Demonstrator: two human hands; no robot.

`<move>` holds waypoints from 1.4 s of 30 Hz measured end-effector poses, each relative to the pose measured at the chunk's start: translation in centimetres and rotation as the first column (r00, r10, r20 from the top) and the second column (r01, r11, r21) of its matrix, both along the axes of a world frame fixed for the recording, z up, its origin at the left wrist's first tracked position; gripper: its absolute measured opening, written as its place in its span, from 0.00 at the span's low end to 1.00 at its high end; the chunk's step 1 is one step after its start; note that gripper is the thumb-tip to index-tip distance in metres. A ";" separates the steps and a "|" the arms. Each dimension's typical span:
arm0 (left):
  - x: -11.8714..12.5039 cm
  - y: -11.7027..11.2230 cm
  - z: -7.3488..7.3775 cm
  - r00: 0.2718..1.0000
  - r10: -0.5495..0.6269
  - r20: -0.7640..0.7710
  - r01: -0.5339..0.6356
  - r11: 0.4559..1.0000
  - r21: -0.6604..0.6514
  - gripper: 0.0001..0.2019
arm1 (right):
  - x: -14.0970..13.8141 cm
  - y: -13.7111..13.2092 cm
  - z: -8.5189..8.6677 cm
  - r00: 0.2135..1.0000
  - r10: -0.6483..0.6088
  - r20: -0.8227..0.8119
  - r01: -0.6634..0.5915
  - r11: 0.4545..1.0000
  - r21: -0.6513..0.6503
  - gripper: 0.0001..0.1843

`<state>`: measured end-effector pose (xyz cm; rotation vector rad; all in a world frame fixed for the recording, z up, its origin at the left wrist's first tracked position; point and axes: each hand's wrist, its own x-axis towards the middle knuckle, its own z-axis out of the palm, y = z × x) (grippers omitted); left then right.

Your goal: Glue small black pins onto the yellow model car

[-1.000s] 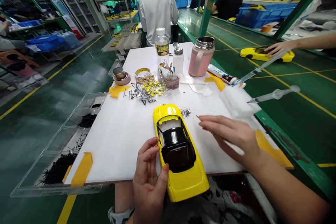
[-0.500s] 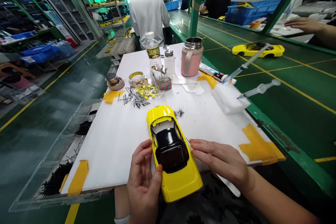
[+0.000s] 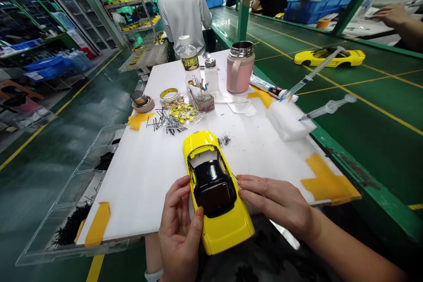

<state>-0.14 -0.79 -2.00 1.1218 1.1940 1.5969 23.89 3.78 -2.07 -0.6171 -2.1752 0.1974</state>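
Observation:
A yellow model car body (image 3: 228, 229) with a black roof and dark rear window is held tilted over the near edge of the white work board. My left hand (image 3: 181, 224) is closed round its left side, the thumb on the rear part. At the car's right side, my right hand (image 3: 277, 202) is closed on metal tweezers (image 3: 286, 234). Their flat end sticks out below the palm and a thin tip shows by the fingertips, close to the car's side. The right thumb is hidden. Tiny black bits (image 3: 224, 140) lie scattered just beyond the car.
A bag of yellow parts (image 3: 183, 114), black sticks, a tape roll (image 3: 169, 94), bottle (image 3: 190, 59) and pink mug (image 3: 240, 68) stand farther back. Syringes stick in a white foam block (image 3: 291, 123). Another yellow car (image 3: 330, 58) sits on the green belt (image 3: 370, 101); co-workers are beyond.
The view has shifted slightly. Both hands keep their hold, with the tweezers still at the car's right side. The yellow car on the belt appears a little farther right.

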 end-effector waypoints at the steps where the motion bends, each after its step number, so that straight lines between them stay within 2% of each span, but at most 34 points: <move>1: 0.0 0.0 0.0 1.000 -0.004 -0.002 0.004 1.000 0.002 0.17 | 0.0 0.0 0.0 1.000 -0.001 0.001 0.001 1.000 0.014 0.20; 10: -0.2 -0.1 -0.2 1.000 -0.009 -0.017 0.009 1.000 -0.007 0.13 | 0.0 0.1 -0.1 1.000 -0.014 -0.009 0.014 0.999 0.047 0.20; 16: -0.3 -0.1 -0.4 0.999 -0.033 -0.030 0.033 0.999 0.012 0.12 | 0.2 -0.1 0.6 0.995 -0.087 -0.044 0.087 0.996 -0.009 0.22; 19: -0.4 -0.1 -0.5 0.998 -0.033 -0.049 0.034 0.999 0.029 0.12 | -0.2 -0.1 1.3 0.989 -0.112 -0.099 0.111 0.994 -0.017 0.18; 21: -0.5 -0.1 -0.5 0.998 -0.030 -0.059 0.033 0.999 0.036 0.12 | -0.5 0.0 1.8 0.974 -0.155 -0.166 0.144 0.987 -0.073 0.16; 25: -0.6 -0.2 -0.3 0.997 -0.022 -0.077 0.024 1.000 0.019 0.11 | -0.7 0.3 2.2 0.939 -0.226 -0.260 0.154 0.950 -0.270 0.12; 28: -0.6 -0.2 -0.3 0.995 -0.017 -0.094 0.018 1.000 0.011 0.11 | -0.6 0.3 1.8 0.952 -0.177 -0.249 0.105 0.954 -0.280 0.11; 33: -0.6 -0.1 -0.4 0.992 -0.002 -0.129 0.005 1.000 0.023 0.10 | -0.3 0.2 0.9 0.993 -0.031 -0.117 0.012 0.988 -0.154 0.15; 42: -0.3 0.1 0.1 0.987 0.049 -0.152 -0.049 0.999 0.000 0.08 | -0.3 0.2 0.7 0.996 -0.028 -0.089 0.015 0.990 -0.143 0.14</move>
